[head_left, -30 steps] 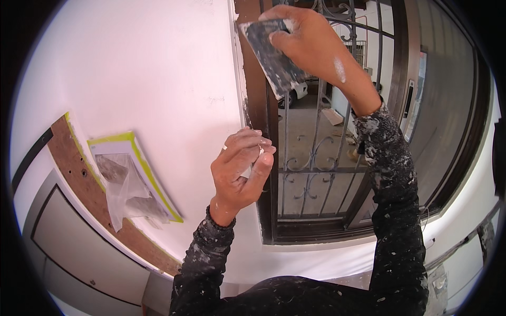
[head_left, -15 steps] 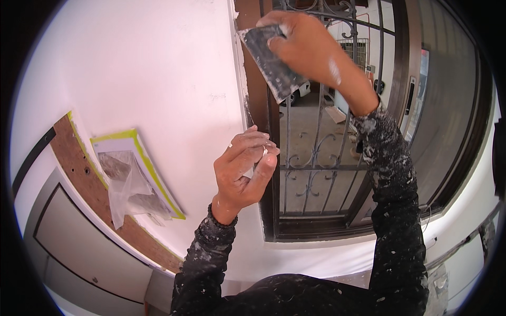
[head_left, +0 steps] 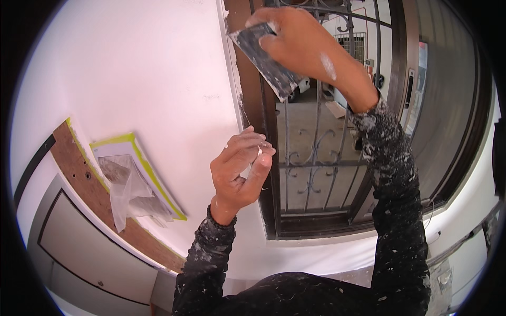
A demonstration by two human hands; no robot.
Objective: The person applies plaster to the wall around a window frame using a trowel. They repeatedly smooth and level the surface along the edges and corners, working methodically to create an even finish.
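My right hand (head_left: pixel 295 39) grips a dark, flat putty scraper (head_left: pixel 266 58) smeared with white, thumb pressed on its face. The scraper is tilted, its upper left corner close to the rough white wall edge (head_left: pixel 232 60) beside the brown door frame (head_left: pixel 252 100); I cannot tell whether it touches. Lower down, my left hand (head_left: pixel 237 168) has its dusty fingers curled toward the thumb at the same edge. A small white bit shows between thumb and fingers; what it is I cannot make out. Both sleeves are black and spattered with white.
A dark metal grille (head_left: pixel 316 163) fills the opening to the right, beside a sliding door panel (head_left: pixel 443 95). On the left wall, a yellow-green-taped panel (head_left: pixel 158 181) carries loose plastic sheet (head_left: pixel 120 197). A brown board (head_left: pixel 79 163) and a grey door (head_left: pixel 89 237) are lower left.
Both hands and the scraper sit slightly farther left in the picture. The wall edge and door frame have shifted left too. Both hands keep their grip.
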